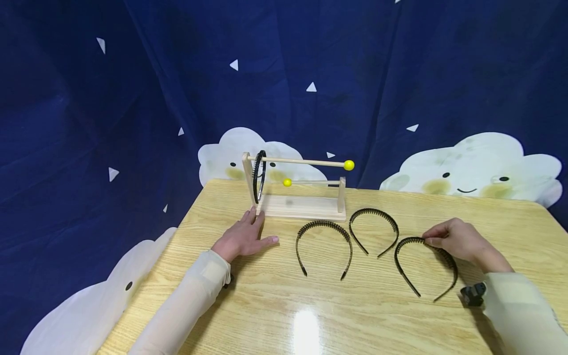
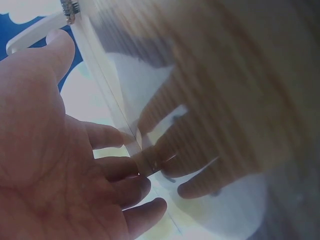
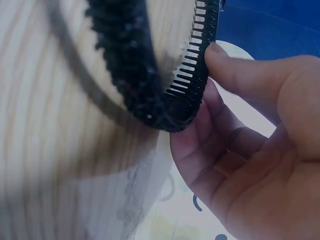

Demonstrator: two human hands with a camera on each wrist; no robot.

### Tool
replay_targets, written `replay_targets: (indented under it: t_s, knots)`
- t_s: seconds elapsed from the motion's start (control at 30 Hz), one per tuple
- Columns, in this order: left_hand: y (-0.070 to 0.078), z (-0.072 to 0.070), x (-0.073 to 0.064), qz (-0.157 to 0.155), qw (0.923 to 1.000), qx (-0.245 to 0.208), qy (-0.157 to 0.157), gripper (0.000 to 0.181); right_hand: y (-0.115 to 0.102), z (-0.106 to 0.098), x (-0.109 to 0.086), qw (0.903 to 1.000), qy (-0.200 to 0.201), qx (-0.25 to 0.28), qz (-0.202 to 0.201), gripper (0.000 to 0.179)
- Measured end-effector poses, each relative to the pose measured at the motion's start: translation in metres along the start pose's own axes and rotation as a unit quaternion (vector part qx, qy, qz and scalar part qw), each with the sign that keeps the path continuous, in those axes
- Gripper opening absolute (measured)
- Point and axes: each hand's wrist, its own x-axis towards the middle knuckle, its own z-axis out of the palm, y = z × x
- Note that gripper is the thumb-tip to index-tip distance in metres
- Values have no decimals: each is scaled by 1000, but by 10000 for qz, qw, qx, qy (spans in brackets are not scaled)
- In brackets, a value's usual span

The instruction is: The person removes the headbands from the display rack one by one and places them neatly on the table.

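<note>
My right hand [image 1: 461,242] pinches the top of a dark toothed headband [image 1: 409,240] between thumb and fingers, at the right of the table. In the right wrist view the headband's comb teeth [image 3: 187,67] show beside the thumb. My left hand [image 1: 243,236] has its fingers extended, the fingertips at the left end of a wooden rack's base [image 1: 301,207]. A black headband [image 1: 256,180] hangs on the rack's upper rod, close to the left post. Two more dark headbands lie on the table, one in the middle [image 1: 323,223] and one farther back [image 1: 373,211].
The rack's upper rod [image 1: 306,161] ends in a yellow ball [image 1: 349,165] at the right. Its lower rod [image 1: 316,182] runs left from a short post to another yellow ball [image 1: 287,182]. A dark blue curtain [image 1: 284,74] with clouds hangs behind the wooden table [image 1: 266,315].
</note>
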Motion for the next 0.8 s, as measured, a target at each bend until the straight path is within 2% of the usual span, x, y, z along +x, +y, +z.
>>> replay_targets:
  t_s: [0.23,0.43,0.8]
  knots:
    - [-1,0,-1,23,10000,-20,38,99,-2,-2,-1,9999,71,29,151,29]
    - [-1,0,-1,43,10000,-30,64,99,-5,-4,-1,9997,166,17,197,34]
    - [-1,0,-1,44,10000,-52,46,98,-19,-13,2,9988,448,-143,-142,33]
